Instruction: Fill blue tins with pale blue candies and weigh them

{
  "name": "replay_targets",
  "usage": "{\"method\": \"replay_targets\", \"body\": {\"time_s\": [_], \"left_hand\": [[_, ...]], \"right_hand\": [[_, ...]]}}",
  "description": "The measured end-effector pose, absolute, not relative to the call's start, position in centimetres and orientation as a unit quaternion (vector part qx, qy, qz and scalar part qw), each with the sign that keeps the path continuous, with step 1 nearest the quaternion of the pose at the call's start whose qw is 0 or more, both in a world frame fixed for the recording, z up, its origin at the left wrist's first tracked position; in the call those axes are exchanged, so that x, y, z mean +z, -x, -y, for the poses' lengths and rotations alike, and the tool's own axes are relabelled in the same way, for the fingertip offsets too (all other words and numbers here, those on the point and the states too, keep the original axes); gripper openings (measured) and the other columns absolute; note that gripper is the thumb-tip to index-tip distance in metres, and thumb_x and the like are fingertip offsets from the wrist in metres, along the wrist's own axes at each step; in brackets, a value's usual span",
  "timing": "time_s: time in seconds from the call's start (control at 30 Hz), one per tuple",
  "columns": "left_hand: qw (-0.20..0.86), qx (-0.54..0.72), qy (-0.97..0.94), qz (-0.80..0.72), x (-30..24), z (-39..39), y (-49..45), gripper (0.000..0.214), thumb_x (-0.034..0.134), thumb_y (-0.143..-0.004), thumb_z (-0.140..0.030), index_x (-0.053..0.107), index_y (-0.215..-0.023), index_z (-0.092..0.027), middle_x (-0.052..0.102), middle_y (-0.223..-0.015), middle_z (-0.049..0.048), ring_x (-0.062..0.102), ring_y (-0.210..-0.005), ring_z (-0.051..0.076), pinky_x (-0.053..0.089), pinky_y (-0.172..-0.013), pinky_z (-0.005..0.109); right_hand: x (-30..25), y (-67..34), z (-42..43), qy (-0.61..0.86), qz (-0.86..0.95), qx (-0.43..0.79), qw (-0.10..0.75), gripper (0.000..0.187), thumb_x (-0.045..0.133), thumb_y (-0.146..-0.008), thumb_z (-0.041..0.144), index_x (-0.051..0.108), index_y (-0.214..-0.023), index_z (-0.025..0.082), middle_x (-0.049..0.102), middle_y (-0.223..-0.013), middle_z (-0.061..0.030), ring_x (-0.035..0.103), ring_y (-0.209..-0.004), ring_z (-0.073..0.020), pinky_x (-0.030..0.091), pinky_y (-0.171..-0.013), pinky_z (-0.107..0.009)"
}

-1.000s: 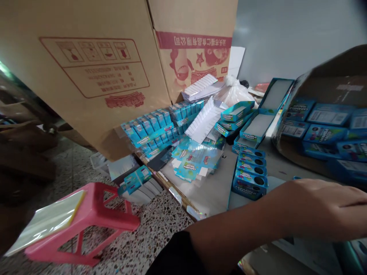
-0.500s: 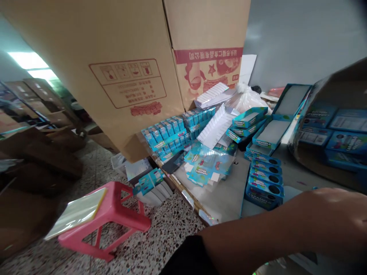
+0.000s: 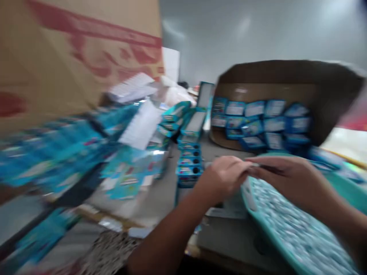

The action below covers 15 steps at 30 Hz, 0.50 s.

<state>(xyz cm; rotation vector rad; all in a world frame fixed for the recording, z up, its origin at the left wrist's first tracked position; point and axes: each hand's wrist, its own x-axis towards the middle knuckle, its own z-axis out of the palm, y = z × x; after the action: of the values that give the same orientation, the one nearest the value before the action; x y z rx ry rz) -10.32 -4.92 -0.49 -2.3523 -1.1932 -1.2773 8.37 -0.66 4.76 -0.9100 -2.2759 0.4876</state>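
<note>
The picture is smeared by motion. My left hand (image 3: 222, 177) and my right hand (image 3: 282, 175) meet above the near rim of a teal basket (image 3: 286, 225) filled with many small pale pieces. Fingers of both hands look closed around something small between them, which I cannot make out. A short stack of blue boxes with round holes (image 3: 189, 162) stands just left of my left hand.
A brown carton on its side (image 3: 286, 76) holds rows of blue boxes at the back right. A big printed carton (image 3: 71, 65) fills the upper left. Flat blue packs and white inserts (image 3: 126, 168) lie on the grey table (image 3: 160, 191).
The view has swung sharply to the right, so the pink stool is out of sight. The right hand and the teal basket have come into view, and both hands have met above its rim.
</note>
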Motion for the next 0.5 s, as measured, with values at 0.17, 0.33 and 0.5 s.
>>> {"method": "replay_targets", "body": {"time_s": [0.17,0.33,0.5], "left_hand": [[0.168,-0.462,0.774,0.4,-0.9,4.0,10.7,0.017,0.06,-0.096,-0.027,0.064,-0.108,-0.016,0.073,-0.097,0.0073,0.069,-0.09,0.019,0.057,-0.081,0.033],[0.21,-0.421,0.785,0.402,0.0,4.1,11.3,0.016,0.064,-0.093,-0.03,0.064,-0.105,-0.019,0.073,-0.094,0.0043,0.067,-0.087,0.021,0.055,-0.08,0.036],[0.228,-0.396,0.768,0.45,0.6,4.0,12.9,0.024,0.064,-0.092,-0.035,0.063,-0.111,-0.02,0.073,-0.099,0.0059,0.067,-0.09,0.024,0.053,-0.081,0.041]], "right_hand": [[4.7,-8.4,0.1,0.355,0.814,0.345,0.304,0.02,0.066,-0.09,0.03,0.079,-0.103,0.022,0.076,-0.1,-0.0033,0.071,-0.09,-0.022,0.058,-0.077,-0.03],[5.3,-8.2,0.3,0.355,0.822,0.329,0.299,0.016,0.066,-0.089,0.024,0.079,-0.097,0.021,0.076,-0.095,-0.0016,0.07,-0.083,-0.0178,0.055,-0.073,-0.025],[6.4,-10.0,-0.9,0.407,0.86,0.151,0.269,0.015,0.066,-0.089,0.028,0.078,-0.092,0.02,0.074,-0.086,-0.0026,0.065,-0.072,-0.0172,0.048,-0.065,-0.026]]}}
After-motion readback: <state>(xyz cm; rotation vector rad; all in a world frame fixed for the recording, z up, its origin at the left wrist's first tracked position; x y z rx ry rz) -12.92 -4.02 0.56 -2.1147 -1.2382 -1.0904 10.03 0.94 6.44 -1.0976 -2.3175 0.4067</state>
